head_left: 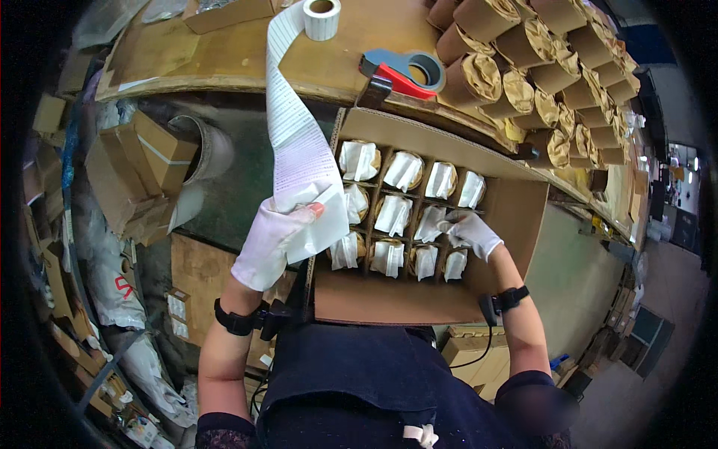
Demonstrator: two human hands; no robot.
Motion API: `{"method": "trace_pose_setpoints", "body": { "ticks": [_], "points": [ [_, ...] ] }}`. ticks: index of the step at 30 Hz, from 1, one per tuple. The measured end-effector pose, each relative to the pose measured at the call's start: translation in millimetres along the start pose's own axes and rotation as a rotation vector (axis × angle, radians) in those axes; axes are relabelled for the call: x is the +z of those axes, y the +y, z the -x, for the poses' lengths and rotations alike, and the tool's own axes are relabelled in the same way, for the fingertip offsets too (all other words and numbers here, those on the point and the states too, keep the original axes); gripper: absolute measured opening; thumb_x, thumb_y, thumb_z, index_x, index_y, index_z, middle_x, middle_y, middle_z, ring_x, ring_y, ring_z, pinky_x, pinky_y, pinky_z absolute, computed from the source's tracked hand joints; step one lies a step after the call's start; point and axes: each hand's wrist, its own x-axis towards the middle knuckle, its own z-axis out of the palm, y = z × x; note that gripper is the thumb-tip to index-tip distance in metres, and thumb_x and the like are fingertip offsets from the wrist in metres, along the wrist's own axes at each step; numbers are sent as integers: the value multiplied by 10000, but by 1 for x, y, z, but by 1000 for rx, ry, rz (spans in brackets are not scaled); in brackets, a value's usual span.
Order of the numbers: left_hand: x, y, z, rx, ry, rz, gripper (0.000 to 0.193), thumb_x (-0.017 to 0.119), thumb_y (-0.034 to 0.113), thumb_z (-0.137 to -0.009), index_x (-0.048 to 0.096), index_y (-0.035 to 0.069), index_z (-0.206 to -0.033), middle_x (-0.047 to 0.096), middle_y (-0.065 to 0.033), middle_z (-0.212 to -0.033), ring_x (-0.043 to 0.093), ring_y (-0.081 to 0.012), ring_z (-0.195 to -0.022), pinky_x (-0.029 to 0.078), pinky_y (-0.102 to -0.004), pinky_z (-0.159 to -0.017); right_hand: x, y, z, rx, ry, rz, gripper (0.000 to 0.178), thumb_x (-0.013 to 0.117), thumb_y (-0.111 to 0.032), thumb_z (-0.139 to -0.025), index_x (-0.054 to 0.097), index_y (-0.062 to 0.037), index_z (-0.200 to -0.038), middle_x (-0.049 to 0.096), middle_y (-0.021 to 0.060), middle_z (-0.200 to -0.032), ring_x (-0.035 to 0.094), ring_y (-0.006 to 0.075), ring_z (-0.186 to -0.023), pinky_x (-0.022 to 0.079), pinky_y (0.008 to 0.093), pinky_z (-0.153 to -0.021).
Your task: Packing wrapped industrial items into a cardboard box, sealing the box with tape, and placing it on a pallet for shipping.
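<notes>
My left hand (269,239), in a white glove, is closed on the loose end of a long strip of printed white labels (299,138). The strip curves up to its label roll (322,19) on the table, and a blank flap (321,224) hangs by my fingers. Below, an open cardboard box (516,232) has dividers, with a paper-wrapped bundle in each cell and white paper over each top. My right hand (471,232), also gloved, reaches inside. Its bunched fingertips are at the edge of one white paper slip (429,224), partly hiding the grip.
On the wooden table (217,60) lie a blue and red tape dispenser (404,72) and stacked brown-paper-wrapped cylinders (523,75) at the right. An opened carton (142,165) stands to the left. Plastic-wrapped goods (116,284) line the far left, and a flat carton (479,359) lies below the box.
</notes>
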Motion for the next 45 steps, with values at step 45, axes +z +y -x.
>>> {"method": "trace_pose_setpoints", "body": {
  "ticks": [45],
  "points": [
    [13,-21,-3,354,-142,-393,287,694,61,-782,650,-1,-1058,692,-42,-904,609,-79,-787,511,-249,-725,90,-140,98,-383,-44,-579,597,484,-528,-936,668,40,-912,528,13,-580,514,113,-551,452,257,-596]
  ]
}}
